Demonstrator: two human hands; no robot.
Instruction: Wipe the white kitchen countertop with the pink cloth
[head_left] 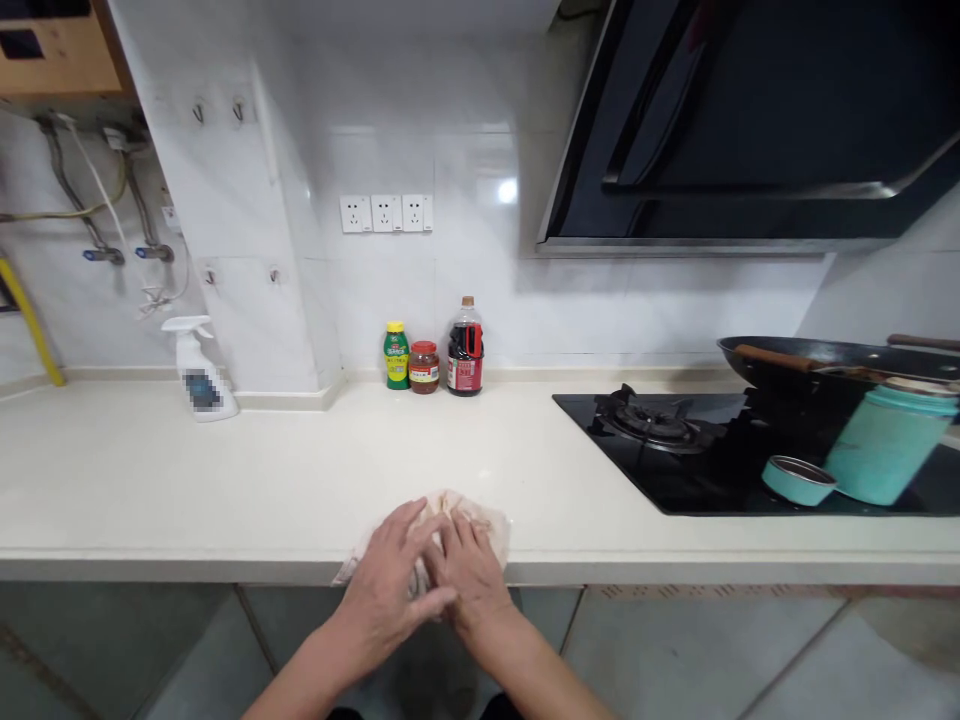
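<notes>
A crumpled pale cloth (491,525) with pinkish-brown marks lies at the front edge of the counter, one corner reaching over the edge. My left hand (390,570) bears on its left part with curved fingers, the thumb standing apart. Close beside it, my right hand (472,575) presses its bent fingers into the middle of the cloth. The fingertips of the two hands nearly meet, and part of the cloth is hidden beneath them.
Along the back wall stand a green bottle (396,357), a red-lidded jar (424,370) and a dark sauce bottle (466,350). A white spray bottle (199,370) is at left. To the right, a gas hob (652,425) bears a wok (817,365), a teal canister (889,445) and its cup-like lid (799,482).
</notes>
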